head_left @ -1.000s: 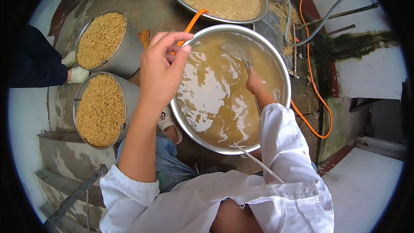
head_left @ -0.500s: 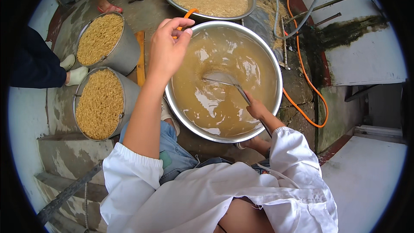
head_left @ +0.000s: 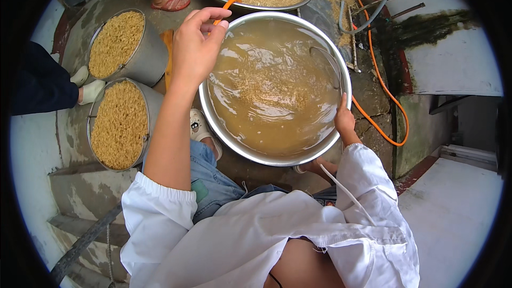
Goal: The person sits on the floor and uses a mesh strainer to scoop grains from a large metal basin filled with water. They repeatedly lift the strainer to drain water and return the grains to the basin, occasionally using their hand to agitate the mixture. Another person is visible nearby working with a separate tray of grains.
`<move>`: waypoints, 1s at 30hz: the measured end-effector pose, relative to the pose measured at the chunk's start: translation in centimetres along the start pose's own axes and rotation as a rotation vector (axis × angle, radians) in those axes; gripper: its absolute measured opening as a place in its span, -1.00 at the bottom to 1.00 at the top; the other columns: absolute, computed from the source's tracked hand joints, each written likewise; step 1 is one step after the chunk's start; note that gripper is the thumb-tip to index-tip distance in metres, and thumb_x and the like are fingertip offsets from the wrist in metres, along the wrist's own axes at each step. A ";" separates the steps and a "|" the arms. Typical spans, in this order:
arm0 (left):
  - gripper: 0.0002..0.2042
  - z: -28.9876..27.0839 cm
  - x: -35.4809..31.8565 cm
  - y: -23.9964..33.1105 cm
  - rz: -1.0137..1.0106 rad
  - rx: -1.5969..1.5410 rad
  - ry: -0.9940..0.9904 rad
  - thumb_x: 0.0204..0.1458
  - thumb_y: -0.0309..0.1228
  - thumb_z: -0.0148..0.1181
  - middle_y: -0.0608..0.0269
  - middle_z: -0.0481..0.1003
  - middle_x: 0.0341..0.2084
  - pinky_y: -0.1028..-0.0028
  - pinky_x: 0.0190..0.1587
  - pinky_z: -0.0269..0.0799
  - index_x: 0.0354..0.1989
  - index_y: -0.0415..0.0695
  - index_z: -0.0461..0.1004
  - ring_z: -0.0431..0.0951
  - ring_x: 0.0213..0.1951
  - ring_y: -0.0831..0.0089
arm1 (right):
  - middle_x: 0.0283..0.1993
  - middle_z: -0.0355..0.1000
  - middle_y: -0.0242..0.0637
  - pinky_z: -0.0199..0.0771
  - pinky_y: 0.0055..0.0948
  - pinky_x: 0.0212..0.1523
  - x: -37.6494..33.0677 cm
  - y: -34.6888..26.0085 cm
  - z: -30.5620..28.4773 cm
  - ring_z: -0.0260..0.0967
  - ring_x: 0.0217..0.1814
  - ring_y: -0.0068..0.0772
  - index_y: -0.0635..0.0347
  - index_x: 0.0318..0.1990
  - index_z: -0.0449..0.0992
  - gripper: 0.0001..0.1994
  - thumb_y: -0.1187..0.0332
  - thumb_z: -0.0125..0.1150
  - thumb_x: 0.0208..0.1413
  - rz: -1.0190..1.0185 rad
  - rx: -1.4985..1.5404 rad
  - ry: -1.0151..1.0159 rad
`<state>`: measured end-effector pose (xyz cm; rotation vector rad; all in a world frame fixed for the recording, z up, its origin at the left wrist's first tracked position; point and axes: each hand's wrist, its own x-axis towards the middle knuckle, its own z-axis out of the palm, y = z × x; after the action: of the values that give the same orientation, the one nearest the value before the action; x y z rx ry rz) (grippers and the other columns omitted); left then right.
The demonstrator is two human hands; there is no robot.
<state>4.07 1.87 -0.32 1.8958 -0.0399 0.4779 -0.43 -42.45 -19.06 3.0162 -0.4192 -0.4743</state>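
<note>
Head camera: your right hand (head_left: 345, 120) is at the right-hand rim of the near steel basin (head_left: 277, 161), fingers closed round the handle of a metal scoop (head_left: 337, 68), most of that handle covered by the hand itself. And there's the scoop's curved edge, tucked inside the basin's right wall, its lower part lost in the cloudy brown water (head_left: 256, 128)! Mid-basin, a patch of pale grain (head_left: 274, 93) shows through the ripples.

Over to your left hand (head_left: 196, 45), raised by the upper left rim, fingers half curled, thumb and forefinger a little apart. An orange hose (head_left: 230, 3) shows right behind those fingers; whether they grip it, you can't tell from this angle.

Out to your left, two metal buckets stand one beyond the other, the nearer bucket (head_left: 153, 101) and the farther bucket (head_left: 152, 53), both tilted in view and heaped with golden grain. Beyond your basin, a second basin (head_left: 266, 7) carries a paler load. A co-worker's red sandal (head_left: 173, 4) is planted up there, another person's white shoe (head_left: 92, 90) beside the buckets, and a grey hose (head_left: 377, 13) loops at far right.
</note>
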 end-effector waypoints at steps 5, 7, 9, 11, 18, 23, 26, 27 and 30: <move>-0.82 0.0 -0.1 0.1 -0.015 0.025 -0.018 -0.04 -0.45 0.13 0.28 0.46 -0.35 0.55 -0.36 0.34 -0.24 -0.08 0.54 0.46 -0.45 0.56 | -0.08 0.40 0.17 0.47 -0.16 -0.24 -0.5 1.8 6.9 0.46 -0.17 0.04 0.09 0.36 -0.31 -0.32 0.44 -0.16 0.12 0.119 0.011 -0.229; -0.82 0.0 0.2 0.1 -0.019 0.037 -0.036 -0.02 -0.45 0.13 0.30 0.48 -0.34 0.56 -0.33 0.35 -0.22 -0.12 0.53 0.47 -0.41 0.58 | -0.23 0.43 0.12 0.46 -0.19 -0.42 -2.0 2.8 8.2 0.46 -0.35 -0.02 0.11 0.35 -0.35 -0.30 0.46 -0.16 0.10 0.189 0.259 -0.361; -0.81 -0.3 0.2 0.3 -0.029 0.047 -0.058 0.03 -0.46 0.11 0.33 0.51 -0.31 0.60 -0.26 0.38 -0.17 -0.19 0.51 0.49 -0.34 0.63 | -0.47 0.36 -0.05 0.34 -0.31 -0.66 -4.1 2.3 7.5 0.35 -0.60 -0.21 0.17 0.31 -0.29 -0.33 0.47 -0.11 0.09 0.241 0.559 -0.537; -0.81 -0.4 0.0 0.4 -0.040 0.056 -0.054 0.04 -0.45 0.11 0.33 0.52 -0.32 0.60 -0.25 0.39 -0.17 -0.18 0.51 0.50 -0.33 0.63 | -0.67 0.16 -0.34 0.12 -0.48 -0.86 -7.9 -0.4 5.6 0.13 -0.80 -0.48 0.19 0.17 -0.10 -0.50 0.53 -0.09 0.10 0.304 0.988 -0.638; -0.82 0.1 0.0 0.4 -0.032 0.062 -0.068 0.04 -0.45 0.12 0.31 0.54 -0.37 0.60 -0.27 0.41 -0.18 -0.16 0.51 0.51 -0.35 0.62 | -0.59 0.09 -0.47 0.02 -0.68 -0.79 -10.8 -4.3 8.0 -0.02 -0.71 -0.67 -0.16 0.28 -0.23 -0.37 0.52 -0.09 0.16 0.591 1.654 -1.052; -0.82 0.5 0.1 0.4 -0.023 0.068 -0.060 0.03 -0.44 0.12 0.31 0.53 -0.40 0.60 -0.30 0.41 -0.18 -0.13 0.52 0.51 -0.36 0.62 | -0.58 0.08 -0.48 -0.01 -0.70 -0.77 -10.9 -6.5 6.2 -0.02 -0.69 -0.69 -0.14 0.26 -0.16 -0.41 0.52 -0.07 0.16 0.487 1.739 -1.131; -0.82 0.6 0.1 0.5 -0.016 0.070 -0.052 0.03 -0.45 0.12 0.32 0.53 -0.40 0.60 -0.30 0.41 -0.18 -0.13 0.52 0.51 -0.36 0.62 | -0.59 0.10 -0.45 0.03 -0.66 -0.77 -11.0 -8.1 4.2 0.01 -0.70 -0.66 -0.11 0.30 -0.21 -0.36 0.52 -0.07 0.15 0.344 1.655 -1.030; -0.82 0.6 0.1 0.6 -0.016 0.074 -0.049 0.03 -0.45 0.12 0.33 0.52 -0.40 0.60 -0.30 0.41 -0.18 -0.13 0.52 0.51 -0.36 0.62 | -0.60 0.11 -0.44 0.04 -0.65 -0.78 -11.0 -8.6 3.5 0.01 -0.70 -0.65 -0.10 0.31 -0.23 -0.34 0.51 -0.06 0.14 0.290 1.611 -0.977; -0.81 0.8 0.1 0.5 -0.035 0.044 -0.061 0.03 -0.45 0.12 0.34 0.52 -0.38 0.60 -0.27 0.39 -0.18 -0.15 0.52 0.50 -0.35 0.62 | -0.61 0.08 -0.45 0.05 -0.64 -0.77 -10.7 -9.3 1.5 0.01 -0.70 -0.64 -0.09 0.35 -0.31 -0.29 0.51 -0.07 0.13 0.161 1.461 -0.782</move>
<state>4.27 1.00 -0.09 1.9507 -0.0370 0.4000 -8.32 -30.63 -18.29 3.6919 -1.6308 -2.1214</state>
